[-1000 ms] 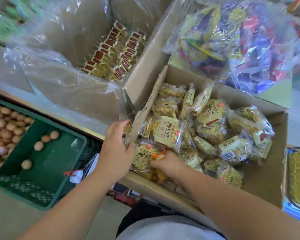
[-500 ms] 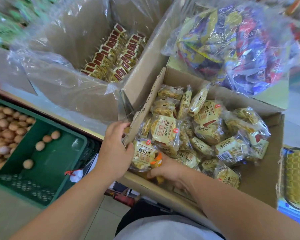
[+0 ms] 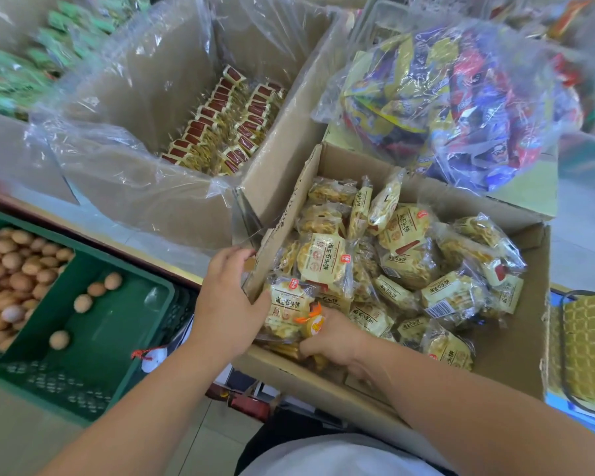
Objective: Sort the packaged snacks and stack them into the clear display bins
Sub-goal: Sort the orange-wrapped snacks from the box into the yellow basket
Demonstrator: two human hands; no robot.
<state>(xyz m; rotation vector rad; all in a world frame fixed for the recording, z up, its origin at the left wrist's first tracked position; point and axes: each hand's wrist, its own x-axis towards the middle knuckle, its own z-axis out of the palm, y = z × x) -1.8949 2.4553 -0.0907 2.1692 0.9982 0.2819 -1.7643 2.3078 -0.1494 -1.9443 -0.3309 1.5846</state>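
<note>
Honestly, the sorting looks barely started. The open brown cardboard box (image 3: 516, 338) is loaded with clear-wrapped yellow biscuit packs (image 3: 323, 266) lying loose and jumbled, and no clear display bin can be picked out for sure in the head view.

The left hand (image 3: 231, 297) has its fingers (image 3: 236, 257) curled over the box's near-left flap, with the thumb against the front pack. The right hand (image 3: 337, 341) is dug into the near corner, fingers clenched round a pack low in the pile.

Other containers:
- A big plastic-lined cardboard carton (image 3: 282, 139) holds neat rows of small red-and-yellow bars (image 3: 207, 125).
- A clear plastic bag (image 3: 461, 108) bulges with mixed colourful snacks.
- A green plastic crate (image 3: 93, 321) on the left holds brown eggs (image 3: 11, 269).

Pretty much everything is left to do.
</note>
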